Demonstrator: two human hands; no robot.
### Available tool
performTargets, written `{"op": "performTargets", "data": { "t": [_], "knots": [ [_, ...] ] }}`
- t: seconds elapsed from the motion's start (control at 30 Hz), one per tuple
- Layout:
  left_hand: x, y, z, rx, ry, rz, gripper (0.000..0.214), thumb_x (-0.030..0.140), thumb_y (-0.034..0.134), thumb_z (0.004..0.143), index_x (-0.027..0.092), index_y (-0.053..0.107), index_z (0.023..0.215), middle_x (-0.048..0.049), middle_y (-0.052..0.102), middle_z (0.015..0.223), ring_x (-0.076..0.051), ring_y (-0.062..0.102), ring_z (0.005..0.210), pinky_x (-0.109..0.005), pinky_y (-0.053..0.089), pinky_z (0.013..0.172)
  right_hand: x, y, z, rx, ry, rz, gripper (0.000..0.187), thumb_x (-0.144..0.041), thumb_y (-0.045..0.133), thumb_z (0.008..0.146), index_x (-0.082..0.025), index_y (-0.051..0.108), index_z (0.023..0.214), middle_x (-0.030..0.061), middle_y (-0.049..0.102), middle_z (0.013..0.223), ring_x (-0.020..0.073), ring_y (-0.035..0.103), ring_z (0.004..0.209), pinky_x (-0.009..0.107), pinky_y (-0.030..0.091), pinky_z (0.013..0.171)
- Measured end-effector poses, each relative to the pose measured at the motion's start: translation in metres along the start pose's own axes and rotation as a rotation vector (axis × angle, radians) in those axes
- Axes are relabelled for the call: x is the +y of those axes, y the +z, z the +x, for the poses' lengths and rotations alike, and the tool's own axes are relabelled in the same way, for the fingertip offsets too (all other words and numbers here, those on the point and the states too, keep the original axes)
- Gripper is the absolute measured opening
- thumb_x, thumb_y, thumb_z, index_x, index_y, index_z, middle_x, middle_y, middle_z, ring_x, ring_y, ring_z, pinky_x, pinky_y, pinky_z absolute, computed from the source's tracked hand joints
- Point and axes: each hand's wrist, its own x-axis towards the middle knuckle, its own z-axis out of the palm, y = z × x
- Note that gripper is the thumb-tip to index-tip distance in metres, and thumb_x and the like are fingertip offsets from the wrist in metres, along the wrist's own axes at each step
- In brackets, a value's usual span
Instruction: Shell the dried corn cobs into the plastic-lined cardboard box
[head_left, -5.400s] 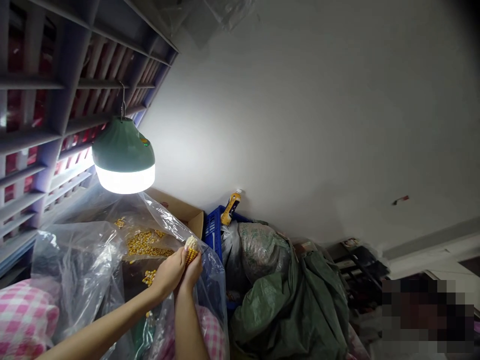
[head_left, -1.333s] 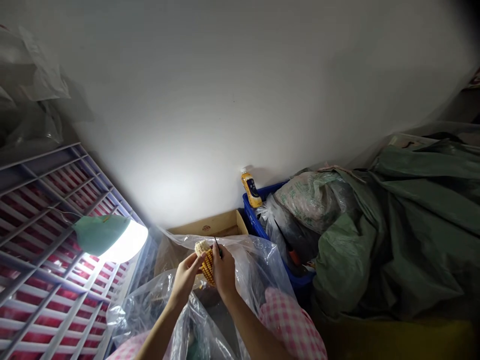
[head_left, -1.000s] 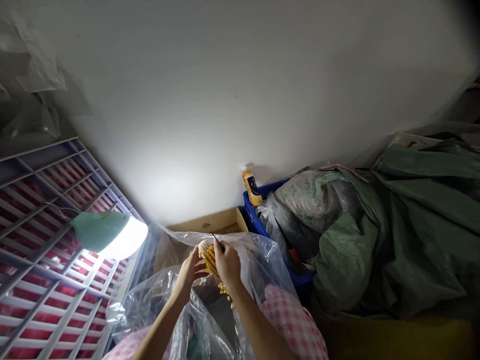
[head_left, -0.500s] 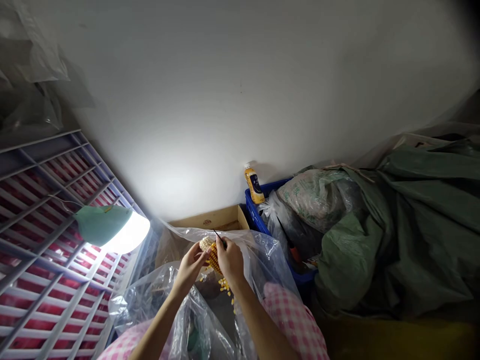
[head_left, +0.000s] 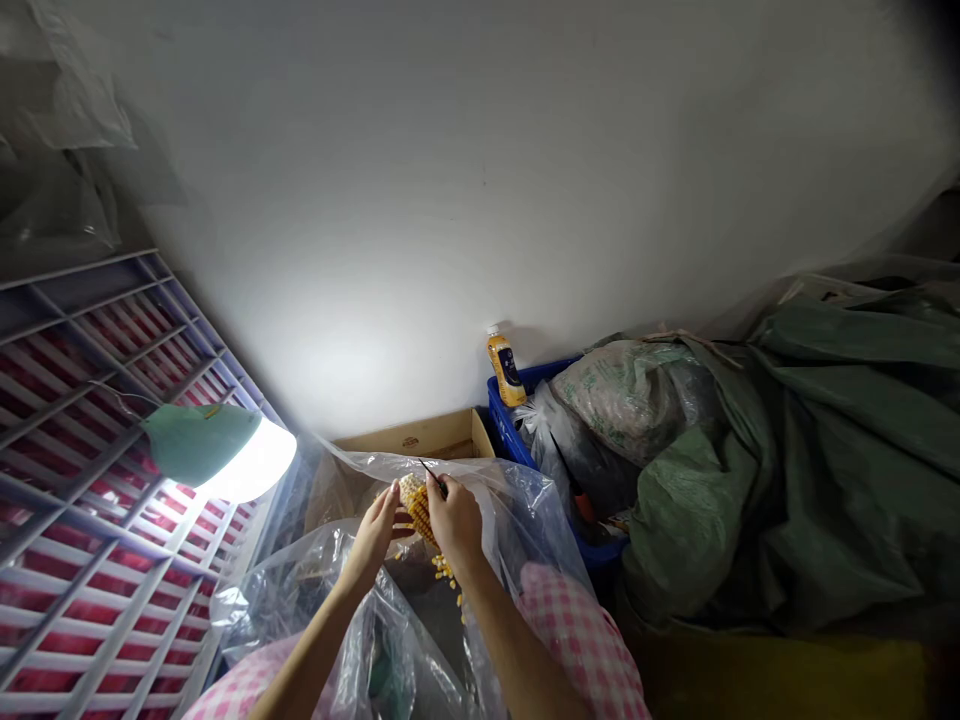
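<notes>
Two hands (head_left: 373, 535) (head_left: 454, 522), one corncob (head_left: 415, 508) (plus pick (head_left: 428, 469))

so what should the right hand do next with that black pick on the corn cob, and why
Probably work the thin black pick in the right hand under the kernels next to the bare pale end of the corn cob: that end is stripped, and loose kernels are landing inside the clear plastic bag.

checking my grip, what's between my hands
A partly stripped corn cob, gripped by the left hand and right hand, shows there in the head view.
</notes>
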Motion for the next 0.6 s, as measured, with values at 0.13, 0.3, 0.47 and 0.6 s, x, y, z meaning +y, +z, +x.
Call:
{"op": "performTargets", "data": {
  "t": [0.13,0.3,0.47,0.6],
  "knots": [
    [0.005,0.0,-0.002,-0.034,0.034,0.049,0.049,0.055,0.062,0.061,0.013,0.056,0.085,-0.0041,0.062,0.079,-0.016,0.059,0.069,-0.027,0.049,0.063,0.0,0.001,-0.001,-0.015,-0.04,-0.018,0.038,-0.04,0.035,0.087,-0.02,0.068,0.087,0.0103,0.069,0.083,0.0226,0.063,0.077,0.026,0.038,0.063],
    [0.0,0.004,-0.003,0.035,-0.001,0.008,0.048,0.057,0.059,0.062,0.012,0.057,0.08,-0.0035,0.062,0.073,-0.016,0.059,0.067,-0.027,0.048,0.063,0.001,0.005,-0.003,-0.005,-0.061,-0.056,0.04,-0.041,0.035,0.086,-0.019,0.068,0.085,0.0108,0.069,0.082,0.0217,0.063,0.075,0.026,0.037,0.062],
    [0.0,0.001,-0.001,0.007,-0.087,-0.081,0.058,0.061,0.05,0.068,0.011,0.057,0.096,-0.0067,0.065,0.08,-0.017,0.061,0.067,-0.028,0.049,0.062,0.001,0.005,-0.002,-0.001,-0.057,-0.072,0.039,-0.042,0.036,0.086,-0.02,0.068,0.085,0.0103,0.069,0.082,0.0215,0.063,0.075,0.026,0.037,0.062],
    [0.007,-0.01,0.002,-0.041,-0.158,-0.114,0.065,0.066,0.043,0.069,0.011,0.057,0.101,-0.0111,0.064,0.094,-0.016,0.062,0.068,-0.03,0.05,0.065,0.0,0.002,0.002,-0.019,-0.001,-0.007,0.04,-0.042,0.035,0.086,-0.019,0.068,0.088,0.0109,0.069,0.085,0.0231,0.063,0.08,0.027,0.038,0.064]
  ]
}}
